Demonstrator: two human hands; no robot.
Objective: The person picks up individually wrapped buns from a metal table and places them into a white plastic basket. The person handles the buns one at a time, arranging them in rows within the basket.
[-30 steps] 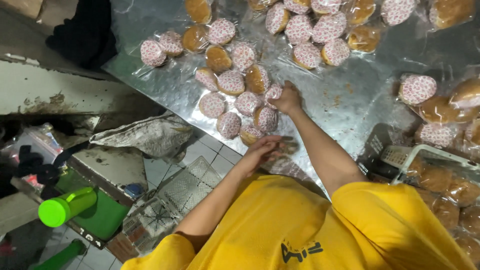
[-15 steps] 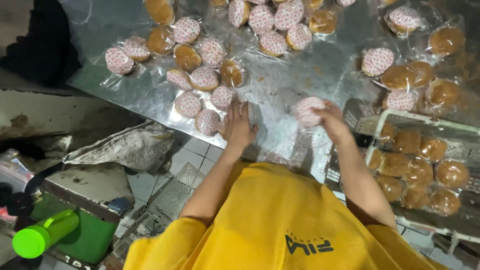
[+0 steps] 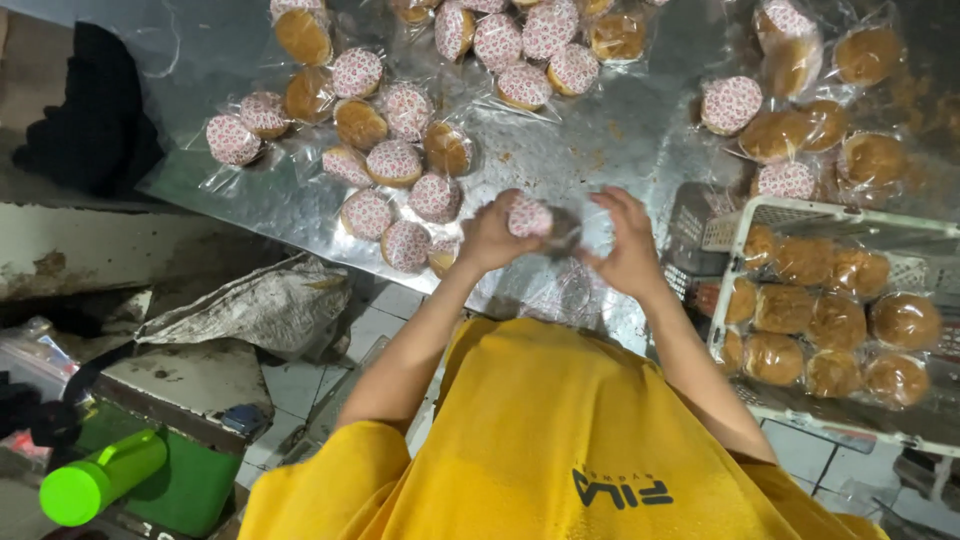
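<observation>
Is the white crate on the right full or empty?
Partly full. The white crate holds rows of wrapped brown buns in clear bags; its near end and far corner show bare mesh.

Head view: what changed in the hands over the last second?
The left hand left the bun pile and now holds a wrapped bun up over the metal table. The right hand rose to meet it. The crate of buns looks unchanged.
</observation>
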